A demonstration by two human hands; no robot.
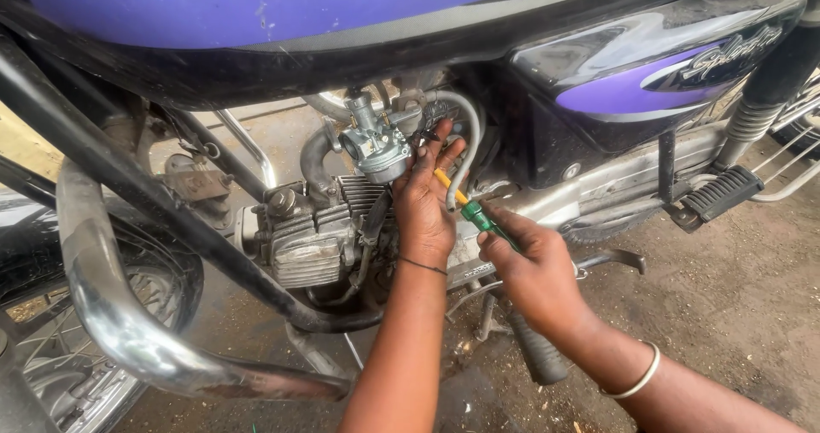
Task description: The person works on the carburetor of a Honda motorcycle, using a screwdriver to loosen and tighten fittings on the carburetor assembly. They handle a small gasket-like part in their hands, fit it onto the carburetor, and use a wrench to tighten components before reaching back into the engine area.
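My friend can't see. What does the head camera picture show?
Two bare hands work on a purple motorbike's engine: the right hand holds a green and yellow screwdriver, and the left hand steadies its tip beside the silver carburettor. A grey hose curves behind the fingers, above dirt ground.

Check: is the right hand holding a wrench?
No, the right hand grips a screwdriver with a green and yellow handle, aimed up toward the carburetor beside the left hand.

Purple fuel tank (256, 6), chrome crash guard (111, 313), ribbed footrest (722, 192), dirt ground (735, 296)
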